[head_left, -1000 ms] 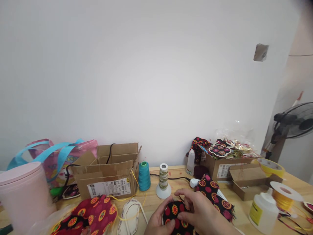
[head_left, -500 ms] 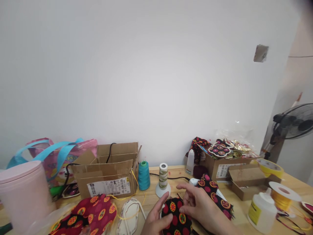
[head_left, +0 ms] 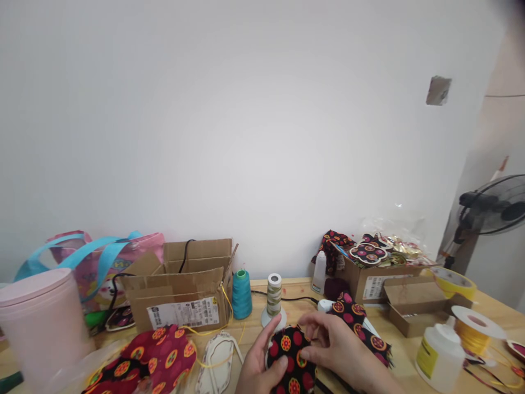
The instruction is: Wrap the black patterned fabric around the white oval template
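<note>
A piece covered in black fabric with red and orange round motifs [head_left: 294,364] is held low in the middle of the head view. My left hand [head_left: 262,364] grips it from the left, thumb pressed on its front. On the right edge, my right hand [head_left: 328,345] pinches the fabric between thumb and fingers. The underside of the piece is hidden. Just behind stands a cone of mottled green-and-white thread [head_left: 274,298]. To the left lies a cream-coloured flat shape [head_left: 217,358] with a pale strip across it.
Red patterned cloth [head_left: 164,355], a pink lidded bin [head_left: 41,328], a cardboard box [head_left: 184,298] and a teal thread cone [head_left: 241,295] stand left. On the right are a glue bottle [head_left: 439,353], a yellow cord spool [head_left: 473,331], a small open box [head_left: 422,312] and patterned fabric [head_left: 365,328].
The fabric-covered piece has tilted and shifted slightly left and up. My right hand's raised index finger has come down to the edge of the piece.
</note>
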A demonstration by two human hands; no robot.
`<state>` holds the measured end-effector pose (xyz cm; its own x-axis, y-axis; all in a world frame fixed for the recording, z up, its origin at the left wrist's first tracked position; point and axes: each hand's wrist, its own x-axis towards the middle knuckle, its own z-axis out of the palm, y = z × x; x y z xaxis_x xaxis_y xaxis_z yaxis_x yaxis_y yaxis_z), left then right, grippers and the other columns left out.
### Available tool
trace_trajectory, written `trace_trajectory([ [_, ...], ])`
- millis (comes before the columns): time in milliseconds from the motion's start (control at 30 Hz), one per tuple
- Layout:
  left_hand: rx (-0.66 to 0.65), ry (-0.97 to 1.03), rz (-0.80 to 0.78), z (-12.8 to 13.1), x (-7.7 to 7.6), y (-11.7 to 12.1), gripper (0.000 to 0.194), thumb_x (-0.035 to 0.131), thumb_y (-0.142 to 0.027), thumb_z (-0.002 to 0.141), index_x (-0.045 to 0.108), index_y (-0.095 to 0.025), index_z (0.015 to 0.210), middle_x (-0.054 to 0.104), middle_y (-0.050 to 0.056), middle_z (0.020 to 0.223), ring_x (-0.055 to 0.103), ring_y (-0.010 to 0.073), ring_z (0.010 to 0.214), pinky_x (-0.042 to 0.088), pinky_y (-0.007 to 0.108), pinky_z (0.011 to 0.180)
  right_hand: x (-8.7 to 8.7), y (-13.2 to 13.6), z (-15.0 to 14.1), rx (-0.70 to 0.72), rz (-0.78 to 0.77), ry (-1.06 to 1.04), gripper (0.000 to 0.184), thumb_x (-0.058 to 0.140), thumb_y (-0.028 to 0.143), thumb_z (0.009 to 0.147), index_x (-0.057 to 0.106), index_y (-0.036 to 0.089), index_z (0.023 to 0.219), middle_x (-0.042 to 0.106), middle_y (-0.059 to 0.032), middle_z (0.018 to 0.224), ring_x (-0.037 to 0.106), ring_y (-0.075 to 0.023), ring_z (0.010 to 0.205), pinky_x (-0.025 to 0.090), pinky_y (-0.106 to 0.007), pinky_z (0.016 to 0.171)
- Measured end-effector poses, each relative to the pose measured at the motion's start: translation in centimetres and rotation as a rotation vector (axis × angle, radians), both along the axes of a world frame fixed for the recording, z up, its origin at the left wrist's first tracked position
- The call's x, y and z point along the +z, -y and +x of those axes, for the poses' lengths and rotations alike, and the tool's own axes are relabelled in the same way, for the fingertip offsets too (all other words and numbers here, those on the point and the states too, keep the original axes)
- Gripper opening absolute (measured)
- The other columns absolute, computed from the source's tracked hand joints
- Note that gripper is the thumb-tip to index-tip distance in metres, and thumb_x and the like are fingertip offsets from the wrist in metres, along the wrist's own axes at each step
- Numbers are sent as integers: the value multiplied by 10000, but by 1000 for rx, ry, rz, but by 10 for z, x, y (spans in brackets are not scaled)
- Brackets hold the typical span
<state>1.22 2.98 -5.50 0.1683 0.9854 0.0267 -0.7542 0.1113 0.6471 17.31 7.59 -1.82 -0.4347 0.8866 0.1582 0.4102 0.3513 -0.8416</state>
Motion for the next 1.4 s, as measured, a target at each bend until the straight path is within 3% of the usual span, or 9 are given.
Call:
trace_trajectory([
  [100,57,-18,-26,1,3,1,505,719,-103,549,588,-265,1009,657,65,995,560,264,976,390,424,877,0,-1,-1,30,-109,-15,105,630,201,583,555,143,626,399,75,507,327,-72,493,236,-197,457],
  [300,73,12,-73,5,6,0,299,692,-133,598,642,-183,889,699,87,864,609,242,889,413,399,856,8,-4,-4,46,-244,-250,258,606,381,608,533,135,585,421,58,509,327,-73,483,236,-200,459],
  [400,63,-17,-83,5,4,-1,274,696,-155,597,644,-143,865,706,111,793,625,258,844,429,403,826,5,-4,-4,19,-44,-36,359,453,403,743,532,141,510,378,53,468,293,-80,468,214,-212,450],
  [600,34,-113,-175,4,3,1,364,707,-230,589,590,-135,920,703,109,807,644,252,773,484,324,648,7,4,-4,-182,394,417,336,365,333,821,600,202,620,632,-19,615,534,-150,569,303,-238,511],
  [833,-20,-240,-277,2,9,3,489,602,-262,701,418,-103,1125,706,93,772,655,200,710,479,240,552,9,-4,3,-276,358,174,332,341,373,838,617,208,751,668,-34,729,587,-175,667,413,-257,594],
  [1000,-24,-244,-293,2,0,1,518,621,-307,667,462,-90,1109,701,106,765,651,240,712,473,300,566,16,1,10,-386,690,97,191,426,281,813,588,179,826,653,-62,810,576,-179,747,435,-287,679],
  [1167,-18,-201,-218,4,-3,0,401,674,-315,608,592,-107,940,693,83,693,645,227,672,454,306,605,32,18,1,-25,942,248,124,470,127,744,573,195,737,627,-48,792,529,-163,757,428,-281,670],
  [1267,-23,-212,-238,3,-1,0,380,657,-344,621,573,-135,928,678,43,655,634,193,592,444,275,535,28,20,-11,218,940,355,148,474,95,683,582,196,687,626,-33,756,519,-160,726,420,-275,624],
  [1400,-25,-198,-248,0,1,0,419,653,-338,626,520,-143,972,677,33,675,632,188,599,449,275,532,21,18,-18,357,822,352,169,548,98,626,613,216,729,651,-18,794,531,-165,782,417,-276,677],
])
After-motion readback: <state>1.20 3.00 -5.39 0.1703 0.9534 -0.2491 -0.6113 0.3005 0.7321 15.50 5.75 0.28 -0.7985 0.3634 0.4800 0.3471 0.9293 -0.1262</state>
